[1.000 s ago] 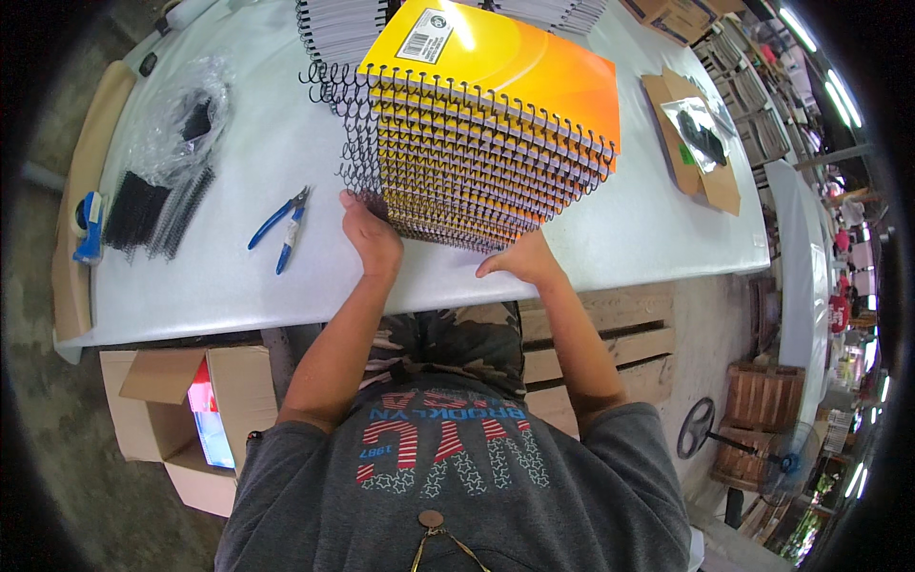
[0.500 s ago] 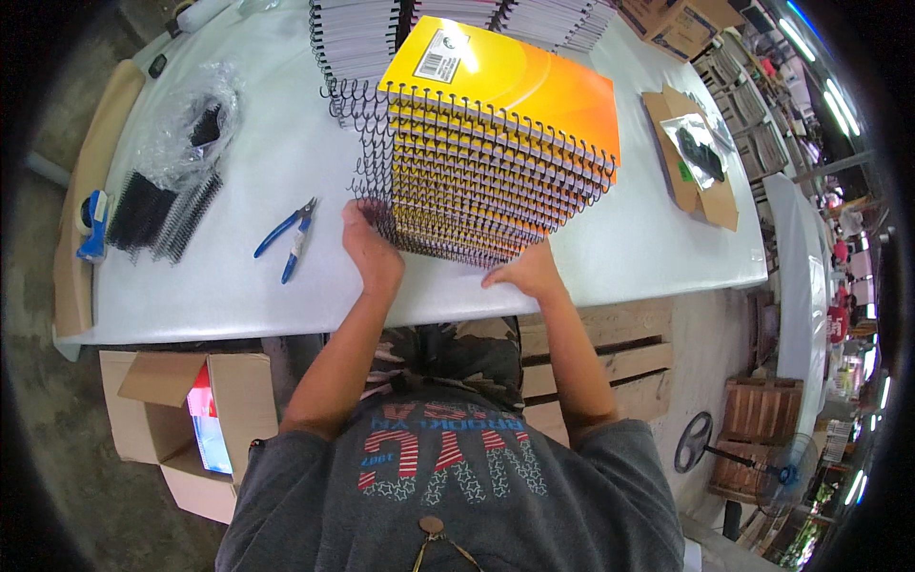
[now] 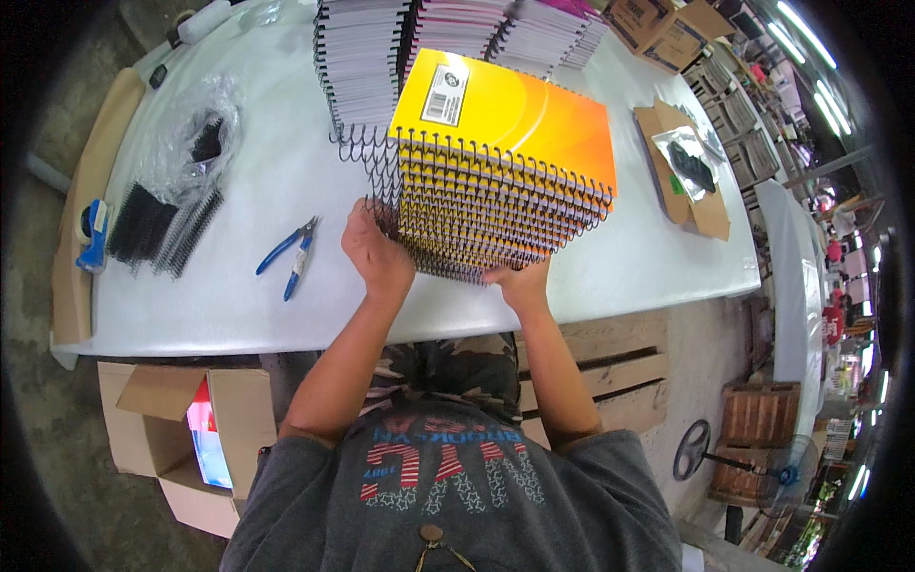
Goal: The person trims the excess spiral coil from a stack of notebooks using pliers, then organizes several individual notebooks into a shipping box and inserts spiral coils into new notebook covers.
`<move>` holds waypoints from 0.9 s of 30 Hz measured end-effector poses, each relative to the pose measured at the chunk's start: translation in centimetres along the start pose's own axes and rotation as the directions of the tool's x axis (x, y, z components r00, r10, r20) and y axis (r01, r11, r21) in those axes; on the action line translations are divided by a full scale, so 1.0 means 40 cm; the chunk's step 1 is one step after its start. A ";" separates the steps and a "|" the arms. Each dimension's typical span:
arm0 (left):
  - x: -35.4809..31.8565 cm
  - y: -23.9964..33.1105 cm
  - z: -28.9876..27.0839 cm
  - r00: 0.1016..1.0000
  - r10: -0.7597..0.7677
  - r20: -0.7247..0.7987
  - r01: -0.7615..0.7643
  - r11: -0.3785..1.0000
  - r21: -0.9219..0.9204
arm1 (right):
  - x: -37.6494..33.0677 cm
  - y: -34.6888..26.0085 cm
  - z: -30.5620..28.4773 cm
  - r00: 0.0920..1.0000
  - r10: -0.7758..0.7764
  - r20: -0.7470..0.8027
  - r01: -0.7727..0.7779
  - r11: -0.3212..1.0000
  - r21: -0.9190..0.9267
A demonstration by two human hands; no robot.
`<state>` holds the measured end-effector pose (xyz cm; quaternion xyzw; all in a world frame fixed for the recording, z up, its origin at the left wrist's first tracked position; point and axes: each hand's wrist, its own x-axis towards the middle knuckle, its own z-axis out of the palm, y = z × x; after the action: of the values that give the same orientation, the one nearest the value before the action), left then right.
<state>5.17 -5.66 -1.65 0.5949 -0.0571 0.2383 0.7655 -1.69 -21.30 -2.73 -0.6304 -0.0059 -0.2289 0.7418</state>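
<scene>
A stack of spiral notebooks (image 3: 505, 119) stands between the two hands, above and between the fingers: smooth, glossy covers shading from yellow to orange, dark wire-like coils forming a dense, ridged lattice down the near side. The left hand (image 3: 377, 255) is clamped on the lower left of the stack, against the springy coil ends that jut past the covers; the right hand (image 3: 522, 284) is clamped on its lower right, thumb along the bottom coils (its other fingers are largely hidden behind the stack).

Left of the left fingers, on the white, slightly shiny table covering (image 3: 591, 276), lie slim pliers (image 3: 297, 271) with blue grips, handles spread in a V. Farther left are bristly bundles of loose dark coils (image 3: 143, 224). Beyond the fingers rise other coil-bound stacks (image 3: 357, 71) with pale page edges.

As for containers, crumpled clear plastic (image 3: 172, 143) wraps more dark coils, up and left of the left fingers. Well right of the right fingers, an opened brown carton (image 3: 707, 223) bears a clear pouch (image 3: 707, 143) with something black inside. Below the left fingers, past the table edge, an open-flapped cardboard box (image 3: 241, 419) holds something glossy, red and light blue.
</scene>
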 end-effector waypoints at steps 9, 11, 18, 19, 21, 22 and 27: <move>0.056 0.140 0.001 0.995 0.088 0.037 -0.082 0.987 -0.141 | 0.055 -0.167 0.078 0.927 -0.348 -0.137 0.338 0.937 -0.092; 0.039 0.178 0.021 0.970 -0.005 0.245 -0.012 0.998 0.068 | 0.040 -0.151 0.081 0.975 -0.216 -0.061 0.214 0.976 -0.028; 0.089 0.184 -0.003 0.975 0.142 0.171 -0.145 0.989 0.000 | 0.065 -0.233 0.106 0.938 -0.339 -0.077 0.326 0.934 -0.146; 0.103 0.197 0.001 0.966 0.245 0.082 -0.245 0.969 -0.007 | 0.072 -0.252 0.107 0.911 -0.398 -0.110 0.367 0.902 -0.229; 0.125 0.234 0.013 0.966 0.249 0.076 -0.247 0.969 -0.029 | 0.089 -0.290 0.119 0.874 -0.471 -0.115 0.428 0.861 -0.273; 0.134 0.252 0.027 0.957 0.252 0.142 -0.249 0.968 -0.036 | 0.093 -0.302 0.128 0.871 -0.474 -0.127 0.432 0.863 -0.261; 0.116 0.281 0.088 0.964 0.180 0.196 -0.150 0.976 -0.158 | 0.101 -0.313 0.143 0.855 -0.517 -0.034 0.504 0.845 -0.176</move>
<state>5.06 -5.57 11.00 0.5539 -0.2035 0.2330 0.7730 -0.81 -18.53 11.34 -0.6542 -0.1252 -0.4426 0.6004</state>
